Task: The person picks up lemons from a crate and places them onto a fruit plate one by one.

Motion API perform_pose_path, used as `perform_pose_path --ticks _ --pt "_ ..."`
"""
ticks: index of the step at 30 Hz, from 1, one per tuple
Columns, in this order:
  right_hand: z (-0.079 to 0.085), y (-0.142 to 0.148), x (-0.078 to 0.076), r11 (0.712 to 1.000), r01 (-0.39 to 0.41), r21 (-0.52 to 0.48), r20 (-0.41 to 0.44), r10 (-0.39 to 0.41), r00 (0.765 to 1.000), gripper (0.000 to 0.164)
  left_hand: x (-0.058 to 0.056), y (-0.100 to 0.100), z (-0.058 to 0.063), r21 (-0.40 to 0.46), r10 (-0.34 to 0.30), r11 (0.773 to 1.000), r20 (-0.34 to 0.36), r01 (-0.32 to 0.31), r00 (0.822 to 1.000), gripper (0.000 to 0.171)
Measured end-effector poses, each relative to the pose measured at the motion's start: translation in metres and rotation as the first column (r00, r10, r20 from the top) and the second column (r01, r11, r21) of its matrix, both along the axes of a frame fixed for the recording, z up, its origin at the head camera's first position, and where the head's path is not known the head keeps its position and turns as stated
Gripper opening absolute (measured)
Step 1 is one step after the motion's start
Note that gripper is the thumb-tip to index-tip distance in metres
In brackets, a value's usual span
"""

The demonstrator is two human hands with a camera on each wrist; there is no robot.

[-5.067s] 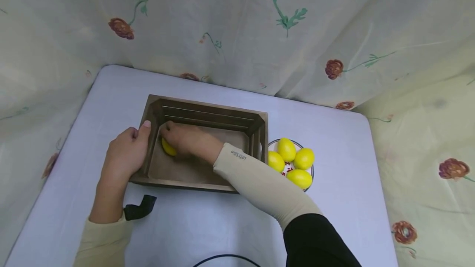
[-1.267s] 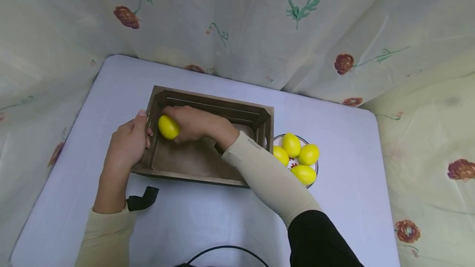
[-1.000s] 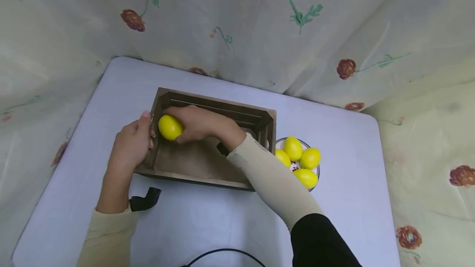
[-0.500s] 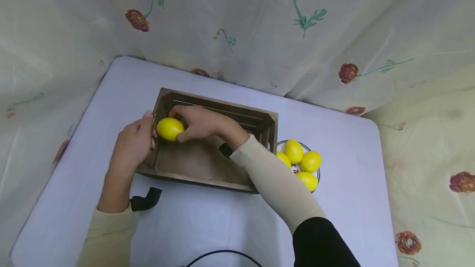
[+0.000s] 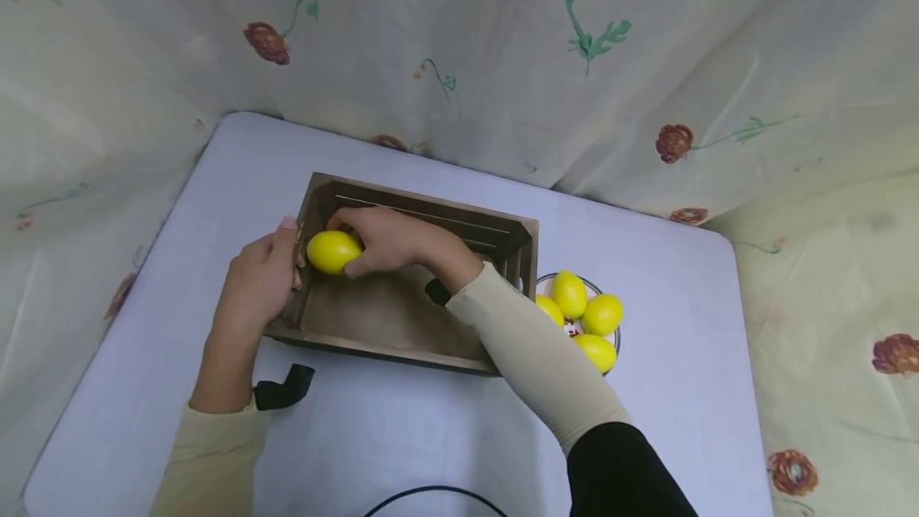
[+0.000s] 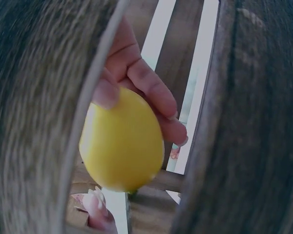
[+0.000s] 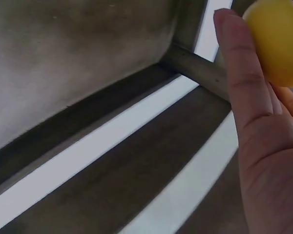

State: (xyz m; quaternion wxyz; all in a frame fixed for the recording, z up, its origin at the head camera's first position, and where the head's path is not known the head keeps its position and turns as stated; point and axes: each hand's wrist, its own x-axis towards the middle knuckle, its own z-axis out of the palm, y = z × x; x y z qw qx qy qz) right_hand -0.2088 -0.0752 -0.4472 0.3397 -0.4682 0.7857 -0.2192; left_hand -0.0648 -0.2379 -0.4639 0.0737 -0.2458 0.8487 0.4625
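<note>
A brown slatted wooden crate [image 5: 388, 313] stands on the white table. At its left end my left hand [image 5: 258, 282] grips the end wall, thumb over the rim and fingers through toward the inside. Inside the crate, near that end, my right hand [image 5: 395, 238] holds a smooth yellow lemon [image 5: 333, 252] between thumb and fingers. The left wrist view looks in between dark boards and shows the lemon [image 6: 124, 141] with the right hand's fingers [image 6: 154, 90] at its upper side. Along the lemon's edge in the right wrist view runs a straight finger [image 7: 241, 63].
Just right of the crate, a round plate [image 5: 570, 327] with a dark rim bears several yellow lemons [image 5: 601, 314], partly behind the right sleeve [image 5: 538, 357]. A black strap end [image 5: 283, 389] sticks out by the left wrist. A black cable [image 5: 434, 489] curves at the front edge. Floral curtains [image 5: 459, 38] surround the table.
Five seconds ago the right hand was lower over the crate floor, mostly covering the lemon. Now the lemon shows fully and lies turned more sideways. The left hand keeps its grip on the crate.
</note>
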Motion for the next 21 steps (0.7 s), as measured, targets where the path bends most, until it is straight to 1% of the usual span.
perform_pose_path --ticks 6,12,16,21 --pt "0.007 0.005 -0.002 1.000 0.016 0.000 0.008 -0.016 1.000 0.058 0.000 0.002 0.001 0.010 0.004 1.000 -0.009 -0.004 1.000 0.081" --pt "0.017 0.010 -0.003 1.000 0.024 -0.020 0.003 -0.023 1.000 0.058 0.000 0.000 0.000 0.002 -0.015 1.000 0.004 0.015 1.000 0.082" --pt "0.023 0.016 -0.001 0.999 0.021 -0.025 -0.006 -0.021 1.000 0.060 0.000 0.000 0.000 0.006 -0.027 1.000 0.001 0.027 1.000 0.082" --pt "0.035 0.028 0.007 1.000 0.009 -0.014 -0.017 -0.009 1.000 0.061 0.000 -0.001 -0.001 0.002 -0.033 0.999 0.004 0.033 0.999 0.080"
